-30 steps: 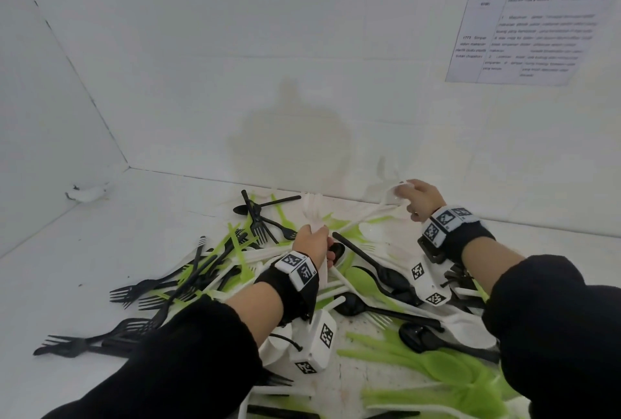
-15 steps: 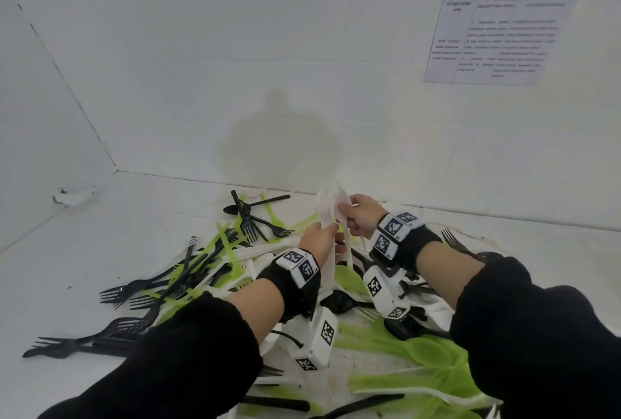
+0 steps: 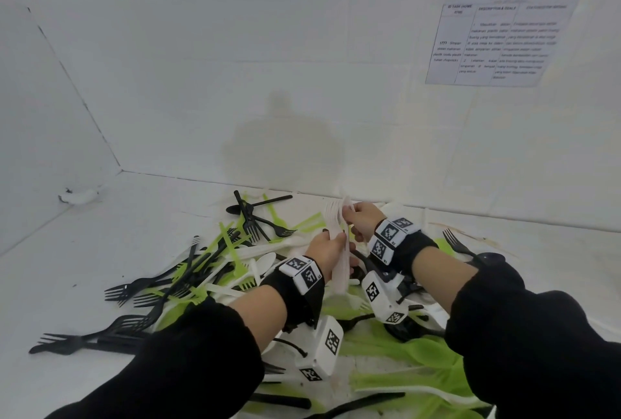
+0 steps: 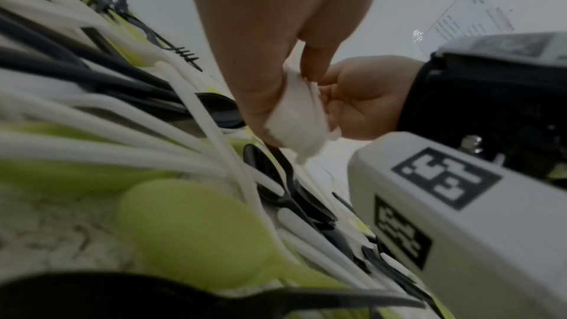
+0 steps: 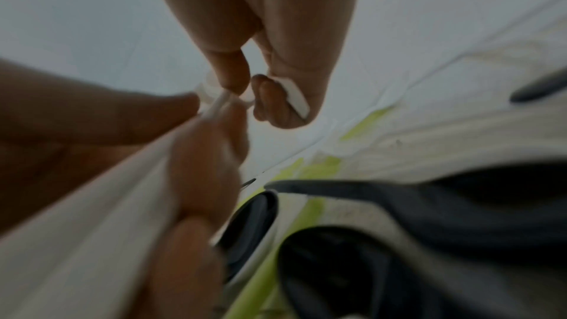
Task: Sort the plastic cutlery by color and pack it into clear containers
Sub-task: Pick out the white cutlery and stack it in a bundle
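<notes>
A heap of black, green and white plastic cutlery (image 3: 215, 270) covers the white table. My left hand (image 3: 327, 250) grips a bundle of white cutlery (image 3: 337, 243) upright above the heap; its handle ends (image 4: 299, 118) show below my fingers in the left wrist view. My right hand (image 3: 361, 217) pinches a white piece (image 5: 296, 97) against the top of that bundle, right beside my left hand (image 5: 196, 154). No clear container is in view.
White walls close the table at the back and left. A printed sheet (image 3: 497, 42) hangs on the back wall at the right. Black forks (image 3: 87, 338) lie at the left front, green spoons (image 3: 420, 351) at the right front. A small white scrap (image 3: 79, 196) lies at the left wall.
My right hand came from the back wall on the right over to my left hand with a white piece and now holds it against the bundle. My left hand rose slightly.
</notes>
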